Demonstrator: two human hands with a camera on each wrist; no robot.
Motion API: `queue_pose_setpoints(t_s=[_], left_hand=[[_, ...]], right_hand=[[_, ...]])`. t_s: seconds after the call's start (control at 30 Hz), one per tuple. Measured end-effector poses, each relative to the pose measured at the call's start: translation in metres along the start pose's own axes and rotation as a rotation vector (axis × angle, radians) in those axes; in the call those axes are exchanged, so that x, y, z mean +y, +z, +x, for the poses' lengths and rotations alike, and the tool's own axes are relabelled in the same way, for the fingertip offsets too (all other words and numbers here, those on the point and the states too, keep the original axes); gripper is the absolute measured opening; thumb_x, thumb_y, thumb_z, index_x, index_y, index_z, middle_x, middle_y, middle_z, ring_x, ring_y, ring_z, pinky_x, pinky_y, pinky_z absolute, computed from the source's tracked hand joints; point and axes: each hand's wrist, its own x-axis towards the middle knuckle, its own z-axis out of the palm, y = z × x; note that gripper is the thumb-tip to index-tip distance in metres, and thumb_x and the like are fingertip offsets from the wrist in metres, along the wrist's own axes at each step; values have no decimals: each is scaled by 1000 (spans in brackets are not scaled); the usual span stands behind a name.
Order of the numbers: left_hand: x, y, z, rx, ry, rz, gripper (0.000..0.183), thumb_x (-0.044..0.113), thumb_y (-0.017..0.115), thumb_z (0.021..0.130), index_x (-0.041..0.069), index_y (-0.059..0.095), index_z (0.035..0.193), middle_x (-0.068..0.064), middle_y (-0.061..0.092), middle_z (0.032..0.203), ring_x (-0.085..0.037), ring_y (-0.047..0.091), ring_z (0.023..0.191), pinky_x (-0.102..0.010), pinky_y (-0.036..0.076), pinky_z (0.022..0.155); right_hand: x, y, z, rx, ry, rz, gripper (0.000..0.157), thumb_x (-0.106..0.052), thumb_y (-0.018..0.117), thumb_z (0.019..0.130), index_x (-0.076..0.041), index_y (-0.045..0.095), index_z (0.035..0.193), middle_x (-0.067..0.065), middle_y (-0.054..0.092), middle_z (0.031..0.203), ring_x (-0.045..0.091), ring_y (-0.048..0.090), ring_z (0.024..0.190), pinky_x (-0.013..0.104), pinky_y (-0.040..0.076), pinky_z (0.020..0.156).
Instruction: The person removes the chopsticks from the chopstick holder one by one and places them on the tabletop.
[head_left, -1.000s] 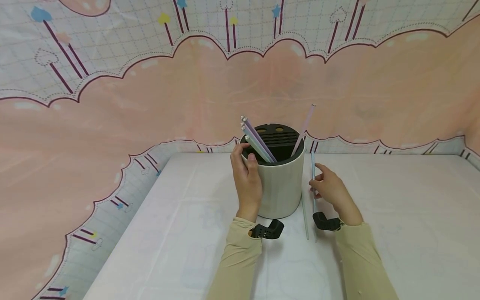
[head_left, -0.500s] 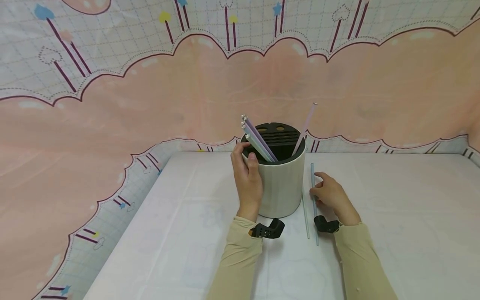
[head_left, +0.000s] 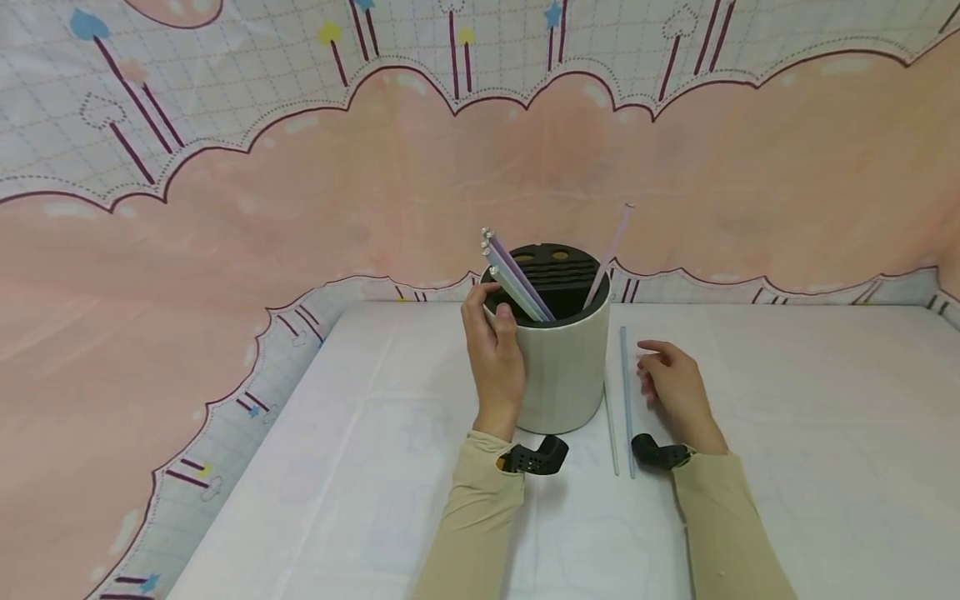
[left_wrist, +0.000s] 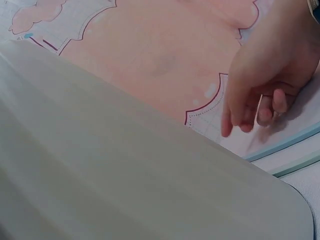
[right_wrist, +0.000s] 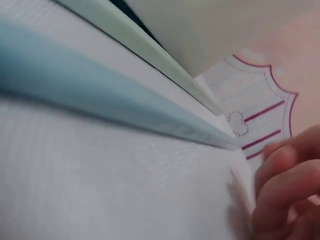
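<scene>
A cream round holder (head_left: 566, 375) with a black slotted top stands on the table. My left hand (head_left: 497, 367) grips its left side, with fingers and thumb at the rim. Several slim pastel sticks (head_left: 519, 288) with sparkly ends lean left in its front opening, and one pink stick (head_left: 609, 254) leans right. On the table right of the holder, a blue stick (head_left: 627, 400) and a pale green stick (head_left: 612, 433) lie roughly side by side. My right hand (head_left: 678, 387) is just right of the blue stick, apart from it, fingers loosely bent and holding nothing.
A white cloth covers the table (head_left: 360, 467). Behind and to the left hangs a peach curtain (head_left: 337, 208) with a scalloped, patterned border. Black camera mounts (head_left: 536, 458) sit on both wrists, over beige sleeves.
My right hand lowered the blue stick onto the table, let go of it and drew away to the right. The left hand has kept its grip on the holder.
</scene>
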Motion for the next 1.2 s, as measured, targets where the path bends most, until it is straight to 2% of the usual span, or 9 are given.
queue_pose_setpoints(t_s=[0.17, 0.27, 0.37, 0.53, 0.63, 0.8, 0.93, 1.07, 1.2], left_hand=[[0, -1, 0, 5, -2, 4, 41, 49, 30, 92, 23, 39, 122, 6, 38, 123, -7, 37, 114, -33, 30, 97], [1, -2, -1, -1, -5, 0, 38, 47, 31, 93, 23, 38, 122, 5, 38, 124, -8, 37, 114, -33, 30, 97], [1, -2, -2, -12, -8, -25, 33, 37, 35, 94, 21, 38, 123, 2, 38, 125, -11, 37, 115, -35, 30, 97], [6, -2, -2, -9, -8, -32, 35, 37, 34, 95, 15, 39, 122, -1, 38, 126, -12, 36, 116, -34, 28, 99], [5, 0, -3, -10, -13, -31, 36, 38, 34, 95, 16, 38, 123, -1, 37, 126, -12, 36, 117, -34, 27, 99], [-2, 1, -4, -1, 0, -31, 38, 44, 33, 94, 21, 38, 123, 3, 37, 127, -10, 35, 117, -33, 27, 100], [0, -1, -3, 11, 12, -15, 45, 53, 29, 91, 22, 38, 122, 6, 38, 126, -7, 35, 118, -31, 26, 100], [0, -3, -1, 10, 16, -2, 47, 55, 29, 91, 21, 39, 122, 6, 38, 125, -6, 35, 118, -31, 26, 100], [-1, -3, -1, 8, 21, -2, 46, 54, 29, 91, 21, 39, 122, 5, 38, 126, -7, 35, 118, -32, 26, 100]], right_hand=[[2, 0, -2, 20, 15, 362, 38, -29, 48, 92, -8, 47, 124, 7, 50, 89, 10, 45, 57, 21, 38, 44], [-3, -1, -3, 7, -18, 631, 43, -31, 51, 90, -5, 45, 125, 5, 50, 88, 11, 48, 66, 20, 41, 50], [-10, -4, -4, -30, -60, 988, 40, -28, 52, 90, -6, 45, 123, 4, 51, 88, 13, 49, 71, 20, 43, 55], [-30, -6, -4, -172, -119, 1671, 20, -16, 50, 92, -6, 52, 109, 9, 56, 83, 20, 53, 68, 26, 46, 55], [-46, -5, -5, -184, -150, 1920, 15, -10, 50, 91, -3, 55, 103, 13, 56, 81, 24, 55, 65, 30, 47, 54], [-76, -4, -8, -138, -192, 2024, 15, -5, 52, 88, 1, 57, 101, 16, 57, 84, 27, 55, 71, 32, 47, 64], [-97, 3, -13, -174, -255, 1991, 16, -5, 50, 89, 1, 58, 102, 16, 58, 96, 28, 52, 94, 37, 35, 92], [-112, 14, -19, -238, -328, 1845, 19, -7, 45, 91, -1, 55, 107, 14, 54, 115, 25, 39, 119, 40, 18, 104], [-119, 23, -23, -246, -400, 1605, 23, -7, 42, 93, -2, 50, 115, 16, 41, 131, 26, 26, 128, 36, 15, 105]])
